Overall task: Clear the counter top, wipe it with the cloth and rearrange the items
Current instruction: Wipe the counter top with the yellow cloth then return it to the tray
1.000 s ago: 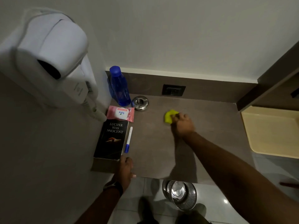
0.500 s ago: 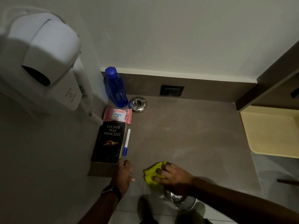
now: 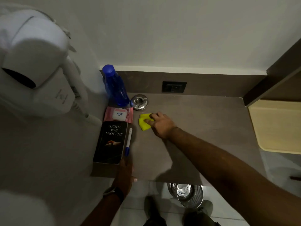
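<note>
My right hand [image 3: 160, 123] presses a folded yellow cloth [image 3: 144, 121] onto the brown counter top [image 3: 203, 136], just right of the pink wipes pack [image 3: 118, 114]. My left hand [image 3: 126, 172] rests on the counter's front edge, fingers apart, touching the near corner of a black book [image 3: 110, 142]. A white pen with a blue cap [image 3: 128, 141] lies along the book's right side. A blue bottle [image 3: 114, 86] and a round metal ashtray [image 3: 139, 101] stand at the back left.
A white wall-mounted hair dryer [image 3: 37, 66] hangs at the left. A black socket [image 3: 174, 86] sits in the back splash. A cream tray-like surface [image 3: 276, 126] lies at the right. A metal bin [image 3: 187, 194] stands on the floor below the counter edge.
My right hand swept the cloth from the back middle to the front edge, then back up to beside the wipes pack. My left hand stayed at the counter's front edge.
</note>
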